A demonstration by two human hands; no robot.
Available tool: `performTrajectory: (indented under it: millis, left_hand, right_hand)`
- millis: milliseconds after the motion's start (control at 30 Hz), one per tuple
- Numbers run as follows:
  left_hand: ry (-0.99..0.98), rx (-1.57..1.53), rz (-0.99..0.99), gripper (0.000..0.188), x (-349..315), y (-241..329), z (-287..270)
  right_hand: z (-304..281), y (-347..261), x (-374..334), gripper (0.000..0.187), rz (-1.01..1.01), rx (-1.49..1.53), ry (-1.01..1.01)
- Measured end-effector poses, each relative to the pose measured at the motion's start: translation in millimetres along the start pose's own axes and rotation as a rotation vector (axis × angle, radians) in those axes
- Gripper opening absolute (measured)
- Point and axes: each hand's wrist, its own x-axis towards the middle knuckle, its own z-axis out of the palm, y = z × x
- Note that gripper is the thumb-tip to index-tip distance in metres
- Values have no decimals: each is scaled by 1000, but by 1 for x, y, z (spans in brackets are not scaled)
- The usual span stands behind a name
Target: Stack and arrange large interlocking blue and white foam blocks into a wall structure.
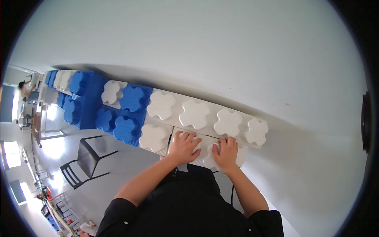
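A large white toy building block (203, 143) with rounded flower-shaped studs sits at the right end of the near row. Across its left stud lies my left hand (184, 150), fingers spread and thumb apart. My right hand (227, 154) rests over the stud on the right, its fingers bent forward and its thumb out to the side. Both palms face down on the block. A dark gap separates it from the neighbouring white block (154, 137). Behind it runs a row of white studded block (194, 114), close to the wall.
Blue blocks (130, 114) continue the wall leftward, with a taller blue stack (92, 100) farther along. A black chair (89, 158) stands on the floor at left. Tables and a person (27, 90) are in the far left background. The pale wall (221, 47) rises behind the blocks.
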Motion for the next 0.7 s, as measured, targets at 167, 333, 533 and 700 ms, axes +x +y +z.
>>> performTrajectory:
  millis: [167, 333, 533, 700]
  left_hand:
    - [239, -209, 84, 46, -19, -21, 6]
    - [302, -154, -83, 44, -97, -57, -32]
    - [323, -190, -503, 37, -295, -158, -78]
    - [427, -220, -842, 28, -465, -204, -80]
  right_hand:
    - [8, -2, -1, 29, 10, -7, -5]
    - [11, -13, -8, 30, 42, -215, 42]
    - [60, -70, -20, 49, 340, -329, 94]
    - [108, -159, -10, 63, 360, -229, 82]
